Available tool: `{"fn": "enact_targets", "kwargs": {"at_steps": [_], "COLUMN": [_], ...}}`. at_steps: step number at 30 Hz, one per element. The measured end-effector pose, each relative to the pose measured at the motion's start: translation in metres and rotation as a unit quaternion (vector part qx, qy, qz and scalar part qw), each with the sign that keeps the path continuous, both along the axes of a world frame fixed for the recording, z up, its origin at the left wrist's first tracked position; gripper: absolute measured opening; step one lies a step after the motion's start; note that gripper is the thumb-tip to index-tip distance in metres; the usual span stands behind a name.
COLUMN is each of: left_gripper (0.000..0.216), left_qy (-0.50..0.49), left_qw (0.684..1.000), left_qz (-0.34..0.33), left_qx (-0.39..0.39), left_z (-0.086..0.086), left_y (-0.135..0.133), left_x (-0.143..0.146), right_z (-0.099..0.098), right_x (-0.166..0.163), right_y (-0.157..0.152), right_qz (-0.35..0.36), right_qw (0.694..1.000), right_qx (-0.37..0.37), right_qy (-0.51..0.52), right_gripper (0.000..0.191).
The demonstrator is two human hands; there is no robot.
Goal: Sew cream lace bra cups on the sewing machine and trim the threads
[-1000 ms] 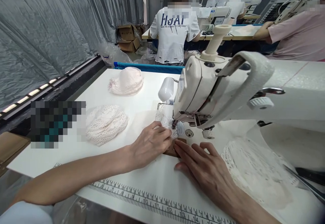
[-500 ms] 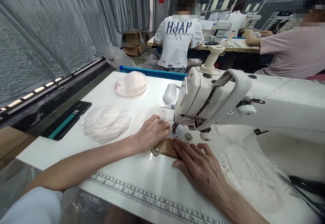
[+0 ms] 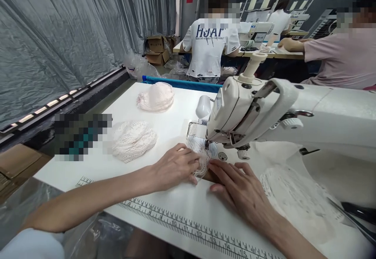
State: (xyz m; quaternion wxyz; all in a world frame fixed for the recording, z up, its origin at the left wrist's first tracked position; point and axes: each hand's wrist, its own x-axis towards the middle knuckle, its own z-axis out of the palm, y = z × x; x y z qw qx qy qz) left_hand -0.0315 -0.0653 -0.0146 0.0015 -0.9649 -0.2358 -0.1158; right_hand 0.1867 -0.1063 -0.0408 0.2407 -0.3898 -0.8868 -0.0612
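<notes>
My left hand (image 3: 176, 164) is closed on a piece of white lace fabric (image 3: 202, 166), just in front of the needle area of a white sewing machine (image 3: 227, 112). My right hand (image 3: 242, 186) lies low on the table with its fingers stretched out. Its fingertips touch the lace's right edge and a brown strip (image 3: 212, 177), which is mostly covered by the lace and the fingers. Under the needle the metal plate (image 3: 222, 156) is partly visible.
Left of my hands lies a bundle of white lace (image 3: 133, 141), with a pale pink fabric bundle (image 3: 157, 98) behind it. More lace (image 3: 293, 192) and dark-handled scissors (image 3: 357, 216) are at the right. A printed ruler (image 3: 188, 227) runs along the front edge. Several people sit beyond.
The lace has come toward me and now covers most of the brown strip, uncovering metal behind the needle. My left hand has moved slightly nearer; the whole view has shifted a little.
</notes>
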Motion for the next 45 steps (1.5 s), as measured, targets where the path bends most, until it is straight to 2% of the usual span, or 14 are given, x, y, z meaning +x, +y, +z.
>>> {"fn": "enact_targets", "kwargs": {"at_steps": [6,15,21,24,27,34,45], "left_gripper": [0.03,0.043,0.039,0.044,0.049,0.034,0.035], "left_qy": [0.0,-0.015,-0.082,-0.097,-0.082,-0.06,-0.025], "left_qw": [0.999,0.997,0.996,0.995,0.995,0.995,0.992], "left_qz": [0.02,0.056,0.029,0.032,0.043,0.03,0.002], "left_qx": [0.032,0.054,0.005,0.003,0.025,0.071,0.125], "left_z": [-0.011,-0.015,-0.019,-0.018,-0.017,-0.017,-0.019], "left_y": [0.01,0.013,-0.001,-0.005,-0.005,-0.008,-0.019], "left_x": [0.01,0.015,0.014,0.014,0.014,0.014,0.014], "right_z": [-0.003,-0.005,-0.001,0.0,0.0,-0.001,0.0], "right_x": [0.001,0.005,0.003,0.003,0.004,0.004,0.006], "right_y": [0.007,0.02,0.011,0.008,0.006,0.004,0.0], "right_qz": [-0.015,-0.042,0.016,0.023,0.023,0.03,0.045], "right_qw": [1.0,0.997,0.998,0.997,0.998,0.998,0.998], "right_qx": [0.0,0.01,-0.067,-0.061,-0.051,-0.046,-0.038], "right_qy": [-0.025,-0.06,0.012,0.031,0.03,0.033,0.035], "right_gripper": [0.045,0.045,0.037,0.035,0.033,0.032,0.025]}}
